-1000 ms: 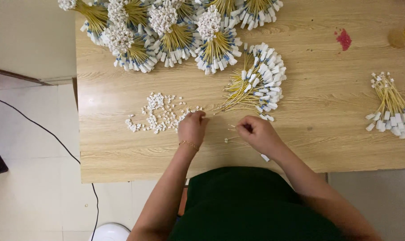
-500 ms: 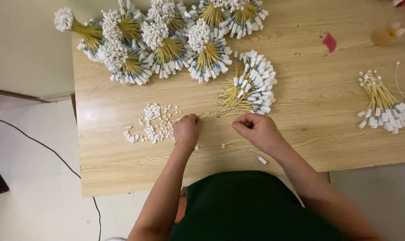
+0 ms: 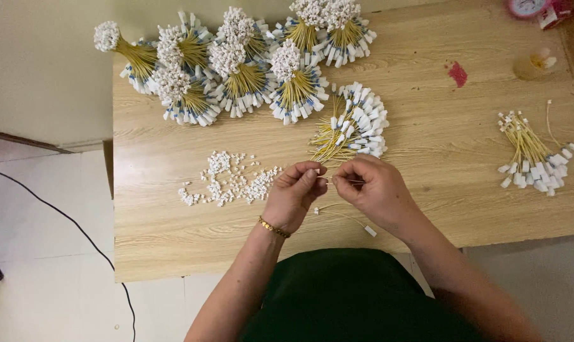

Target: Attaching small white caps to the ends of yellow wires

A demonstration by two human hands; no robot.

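Thin yellow wire (image 3: 339,181) crosswise (left-right), each end in a hand's clamped grip.

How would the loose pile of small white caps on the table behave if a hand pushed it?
The small white caps lie loose and separate, so they would probably scatter instead of moving together. They look tiny, likely very light. The wooden table looks smooth, so they may slide easily.

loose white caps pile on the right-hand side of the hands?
No, the loose white caps lie on the wooden table beside the left hand, opposite the right hand.
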